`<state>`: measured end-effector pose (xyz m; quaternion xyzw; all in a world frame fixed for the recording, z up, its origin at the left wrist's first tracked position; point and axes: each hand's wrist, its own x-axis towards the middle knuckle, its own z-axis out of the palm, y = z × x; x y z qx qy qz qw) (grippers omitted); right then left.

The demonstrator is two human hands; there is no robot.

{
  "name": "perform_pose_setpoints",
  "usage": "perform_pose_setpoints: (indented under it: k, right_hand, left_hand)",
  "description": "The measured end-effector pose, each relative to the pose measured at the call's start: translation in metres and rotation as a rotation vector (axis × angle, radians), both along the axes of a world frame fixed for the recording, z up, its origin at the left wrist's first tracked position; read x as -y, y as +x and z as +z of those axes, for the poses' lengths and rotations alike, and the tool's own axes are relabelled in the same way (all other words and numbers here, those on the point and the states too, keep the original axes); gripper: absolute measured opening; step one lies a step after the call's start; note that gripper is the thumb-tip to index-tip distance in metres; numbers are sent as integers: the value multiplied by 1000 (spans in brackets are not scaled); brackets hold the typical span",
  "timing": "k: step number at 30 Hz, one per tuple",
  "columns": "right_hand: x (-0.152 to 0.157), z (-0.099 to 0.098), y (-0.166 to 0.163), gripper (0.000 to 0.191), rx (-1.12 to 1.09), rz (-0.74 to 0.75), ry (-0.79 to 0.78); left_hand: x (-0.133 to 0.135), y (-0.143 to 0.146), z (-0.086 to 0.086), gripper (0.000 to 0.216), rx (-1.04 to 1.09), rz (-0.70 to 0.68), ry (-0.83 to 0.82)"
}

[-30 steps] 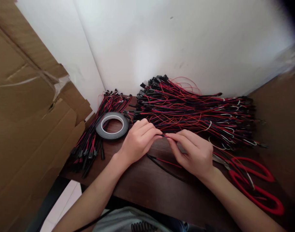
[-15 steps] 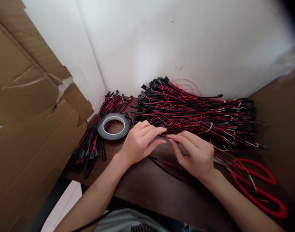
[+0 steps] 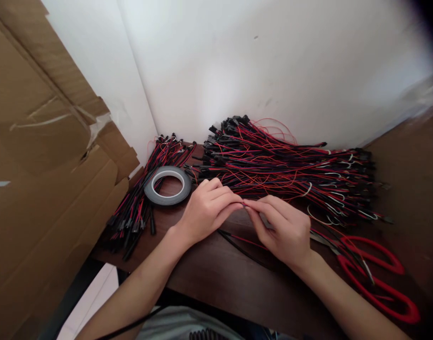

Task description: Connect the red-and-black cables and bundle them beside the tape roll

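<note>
Wire (image 3: pixel 238 237) end pinched between left hand (image 3: pixel 205 212) and right hand (image 3: pixel 283 229) fingertips — touching.

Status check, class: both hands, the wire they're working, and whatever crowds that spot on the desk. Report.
Left hand and right hand pinch one red-black wire, fingertips meeting. Wire pile behind; tape roll left; red scissors right.

Wire heap (image 3: pixel 283 167): red and black strands, a few white ties mixed in. Smaller bundle (image 3: pixel 145 189): same red and black. Tape roll (image 3: pixel 168 185): dark grey, pale inner ring. Scissors (image 3: pixel 374 278): red handles. Desk (image 3: pixel 216 278): dark brown. Cardboard (image 3: pixel 42 156): tan. Wall (image 3: pixel 273 61): white.
</note>
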<state>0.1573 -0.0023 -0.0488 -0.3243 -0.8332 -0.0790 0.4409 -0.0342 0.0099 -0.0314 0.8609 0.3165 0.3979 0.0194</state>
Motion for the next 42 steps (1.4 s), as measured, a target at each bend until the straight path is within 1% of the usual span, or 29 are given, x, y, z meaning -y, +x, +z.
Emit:
perform_pose_setpoints:
  k: [7,15,19,22,24,25,27,29,31,33,35,37,38,42]
  right_hand:
    - [-2,-2,0,17,-20,15,-41]
    - [-5,1,-1,14,-121,4,-68]
    - [-5,2,0,14,-125,-4,-77]
    - [-5,3,0,16,-134,-6,-60]
    - [-4,3,0,17,-142,-6,-31]
    - [-4,3,1,18,-144,-7,-10]
    - [-4,3,1,20,-142,-14,33]
    - [-4,2,1,21,-136,-13,58]
    - [-5,1,1,23,-119,-3,37]
    - [-7,2,0,24,-97,-17,-25]
    - [-9,7,1,21,-70,-37,-109]
    - [-12,19,4,15,-24,-47,-180]
    - [-12,27,7,13,8,-45,-207]
    - [-11,66,23,19,99,-59,-253]
  left_hand:
    - [-3,-2,-2,16,-33,27,104]
    - [-9,-17,2,15,98,89,85]
    - [-9,-19,5,17,150,94,46]
    - [-9,-20,7,13,180,81,10]
    - [-10,-22,8,12,257,65,-57]
    - [-10,-23,9,15,316,52,-120]
    - [-10,-26,11,23,469,11,-301]
    - [-10,-27,11,23,635,-31,-498]
    - [-11,-28,11,17,779,-48,-638]
    - [-11,-30,10,14,882,-30,-696]
    - [-13,-32,9,14,958,-1,-704]
    - [-14,-33,8,14,1021,12,-704]
    - [-15,-34,8,14,1047,9,-708]
    - [-15,-32,9,17,1125,-8,-704]
